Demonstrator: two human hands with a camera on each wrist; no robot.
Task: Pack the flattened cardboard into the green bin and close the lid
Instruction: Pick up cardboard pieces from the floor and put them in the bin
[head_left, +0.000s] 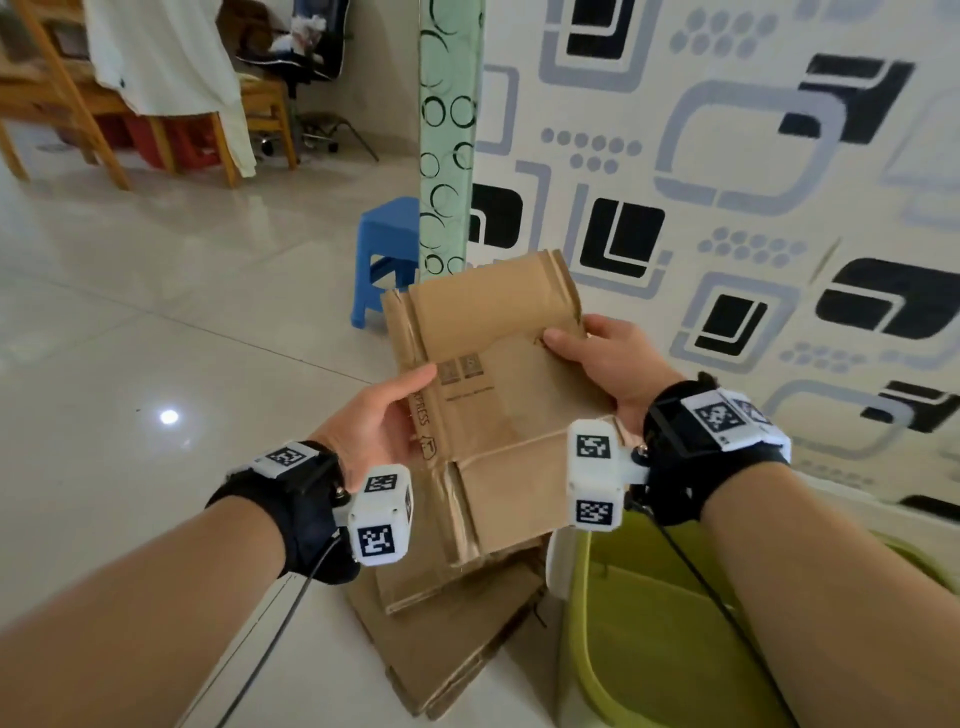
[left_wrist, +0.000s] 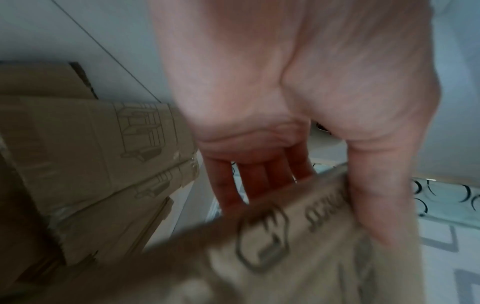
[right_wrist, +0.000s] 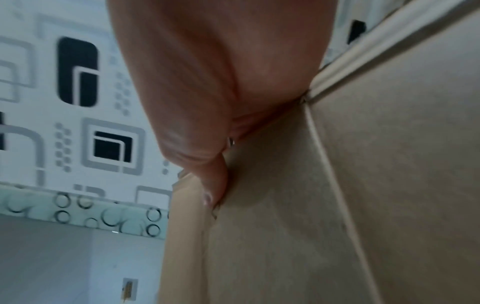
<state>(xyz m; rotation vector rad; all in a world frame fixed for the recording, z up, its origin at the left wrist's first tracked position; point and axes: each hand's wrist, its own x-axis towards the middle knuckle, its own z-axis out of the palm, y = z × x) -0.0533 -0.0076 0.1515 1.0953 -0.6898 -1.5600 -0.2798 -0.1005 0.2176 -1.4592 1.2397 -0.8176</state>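
Between the two hands, above the floor, a flattened cardboard box (head_left: 498, 374) is being held up: its left edge is being pinched by the left hand (head_left: 374, 421), its right edge gripped by the right hand (head_left: 602, 358). Below, more cardboard (head_left: 447, 623) is lying beside the green bin (head_left: 649, 623).

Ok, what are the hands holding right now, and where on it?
One flattened cardboard box, held by both side edges: left hand pinches its left edge, right hand grips its right edge, thumbs on top.
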